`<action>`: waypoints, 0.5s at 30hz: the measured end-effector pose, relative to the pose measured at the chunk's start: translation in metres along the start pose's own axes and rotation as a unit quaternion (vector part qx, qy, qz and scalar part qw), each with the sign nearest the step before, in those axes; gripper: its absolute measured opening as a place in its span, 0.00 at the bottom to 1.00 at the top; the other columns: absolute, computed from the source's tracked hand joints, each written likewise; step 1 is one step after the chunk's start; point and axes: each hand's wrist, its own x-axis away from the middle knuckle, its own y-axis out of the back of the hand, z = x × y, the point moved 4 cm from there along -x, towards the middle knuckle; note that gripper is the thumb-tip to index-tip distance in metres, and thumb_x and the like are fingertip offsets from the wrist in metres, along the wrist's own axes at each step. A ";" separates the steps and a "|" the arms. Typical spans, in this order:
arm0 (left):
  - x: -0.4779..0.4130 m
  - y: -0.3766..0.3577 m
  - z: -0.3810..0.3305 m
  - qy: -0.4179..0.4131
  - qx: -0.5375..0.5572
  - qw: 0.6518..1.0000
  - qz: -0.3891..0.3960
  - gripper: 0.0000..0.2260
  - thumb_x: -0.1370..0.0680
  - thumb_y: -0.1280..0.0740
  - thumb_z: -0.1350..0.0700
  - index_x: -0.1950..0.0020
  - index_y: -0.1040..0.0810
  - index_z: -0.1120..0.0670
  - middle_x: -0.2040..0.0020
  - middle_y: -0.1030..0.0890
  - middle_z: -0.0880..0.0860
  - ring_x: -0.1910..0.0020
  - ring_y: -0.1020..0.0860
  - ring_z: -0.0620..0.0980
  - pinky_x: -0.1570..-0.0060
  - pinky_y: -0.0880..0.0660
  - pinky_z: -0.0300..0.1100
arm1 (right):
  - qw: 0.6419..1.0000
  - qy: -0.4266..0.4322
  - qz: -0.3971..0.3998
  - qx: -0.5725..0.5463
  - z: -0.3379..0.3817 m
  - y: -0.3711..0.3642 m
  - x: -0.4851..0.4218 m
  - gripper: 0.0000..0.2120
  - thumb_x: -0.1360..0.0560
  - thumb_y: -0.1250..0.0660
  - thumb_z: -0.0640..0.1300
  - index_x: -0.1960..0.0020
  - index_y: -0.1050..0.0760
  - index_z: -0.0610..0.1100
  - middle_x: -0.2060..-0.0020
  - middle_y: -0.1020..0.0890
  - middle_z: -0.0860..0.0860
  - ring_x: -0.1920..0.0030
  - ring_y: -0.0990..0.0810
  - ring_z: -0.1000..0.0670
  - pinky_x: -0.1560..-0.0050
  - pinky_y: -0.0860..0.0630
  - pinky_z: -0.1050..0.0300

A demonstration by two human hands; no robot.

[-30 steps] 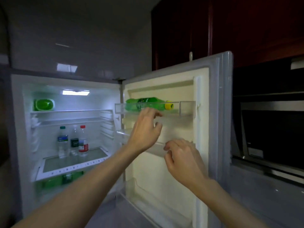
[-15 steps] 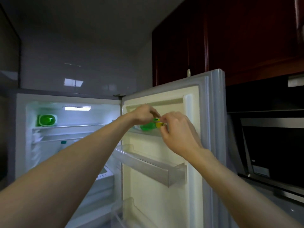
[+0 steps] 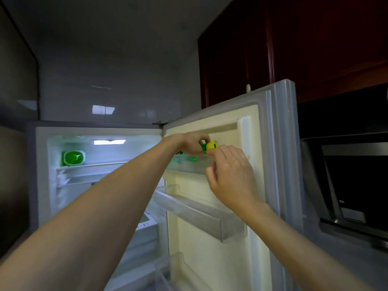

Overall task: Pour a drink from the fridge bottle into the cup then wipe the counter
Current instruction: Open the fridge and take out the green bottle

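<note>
Fridge (image 3: 42, 175): its door (image 3: 270, 164) stands wide open and the light inside is on.
Top door shelf (image 3: 189, 166): holds the green bottle (image 3: 203, 148), which is mostly hidden by the hands.
Middle door shelf (image 3: 199, 215): see-through; nothing can be seen in it.
Top shelf inside (image 3: 92, 165): one green tub (image 3: 73, 158) sits at the left.
Bottle lie: it lies on its side, long way along the door shelf.
Bottle point: its yellow cap (image 3: 211, 145) points right, toward the door's outer edge.
Left hand (image 3: 190, 142): its grip is wrapped over the bottle near the neck.
Right hand (image 3: 230, 171): its fingertips (image 3: 211, 151) touch just under the yellow cap; whether this grip is pinching the cap cannot be told.
Right of the fridge: a dark oven (image 3: 357, 181) with a shiny frame.
Above: dark red cupboards (image 3: 294, 38).
</note>
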 end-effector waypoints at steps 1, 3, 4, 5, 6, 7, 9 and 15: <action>0.001 0.003 0.003 -0.015 -0.005 0.999 -0.046 0.15 0.23 0.32 0.58 0.36 0.25 0.54 0.42 0.22 0.55 0.50 0.27 0.51 0.58 0.31 0.37 | 1.000 -0.003 -0.002 0.000 0.001 0.000 0.000 0.15 0.29 0.45 0.43 0.49 0.23 0.42 0.59 0.23 0.48 0.56 0.26 0.47 0.50 0.29 0.53; 0.008 0.012 0.013 -0.036 0.030 0.990 -0.134 0.13 0.24 0.30 0.58 0.41 0.22 0.57 0.46 0.20 0.58 0.49 0.24 0.54 0.53 0.30 0.42 | 1.000 -0.006 -0.009 -0.004 0.000 -0.001 -0.001 0.15 0.29 0.44 0.43 0.49 0.23 0.42 0.59 0.22 0.48 0.56 0.25 0.47 0.49 0.30 0.53; 0.012 0.017 0.021 -0.038 0.068 0.981 -0.176 0.11 0.24 0.29 0.58 0.43 0.22 0.57 0.46 0.19 0.59 0.48 0.22 0.57 0.50 0.28 0.44 | 1.000 -0.007 -0.012 -0.007 0.000 -0.002 -0.001 0.15 0.29 0.44 0.43 0.49 0.23 0.42 0.59 0.22 0.48 0.56 0.25 0.47 0.49 0.30 0.54; 0.018 0.023 0.028 -0.031 0.114 0.970 -0.215 0.12 0.24 0.29 0.58 0.42 0.23 0.58 0.45 0.19 0.60 0.46 0.22 0.58 0.48 0.27 0.47 | 1.000 -0.009 -0.014 -0.008 0.000 -0.002 0.000 0.15 0.29 0.44 0.43 0.49 0.23 0.42 0.59 0.22 0.48 0.56 0.25 0.47 0.49 0.30 0.54; 0.026 0.029 0.035 -0.026 0.165 0.954 -0.251 0.13 0.23 0.30 0.57 0.40 0.24 0.58 0.45 0.19 0.59 0.45 0.22 0.57 0.47 0.26 0.49 | 1.000 -0.011 -0.014 -0.009 0.000 -0.003 0.000 0.15 0.29 0.44 0.43 0.49 0.22 0.42 0.60 0.22 0.48 0.56 0.25 0.48 0.49 0.29 0.54; 0.036 0.036 0.040 -0.018 0.224 0.933 -0.281 0.13 0.22 0.31 0.56 0.39 0.25 0.58 0.44 0.20 0.56 0.47 0.22 0.55 0.50 0.26 0.49 | 1.000 -0.014 -0.014 -0.011 0.001 -0.004 0.000 0.15 0.29 0.44 0.43 0.48 0.22 0.42 0.60 0.23 0.49 0.56 0.25 0.48 0.49 0.29 0.53; 0.056 0.048 0.051 -0.002 0.352 0.871 -0.343 0.11 0.20 0.33 0.54 0.39 0.26 0.54 0.45 0.22 0.51 0.49 0.24 0.50 0.51 0.26 0.48 | 1.000 -0.020 -0.015 -0.016 0.003 -0.005 0.000 0.15 0.28 0.44 0.43 0.48 0.23 0.42 0.60 0.23 0.49 0.57 0.25 0.48 0.48 0.27 0.52; 0.126 0.086 0.078 -0.032 0.564 0.697 -0.442 0.04 0.19 0.35 0.50 0.46 0.27 0.48 0.44 0.22 0.49 0.41 0.22 0.52 0.50 0.22 0.64 | 0.999 -0.033 -0.033 -0.017 0.018 -0.009 0.002 0.15 0.29 0.43 0.42 0.49 0.22 0.41 0.60 0.22 0.47 0.56 0.25 0.46 0.48 0.27 0.49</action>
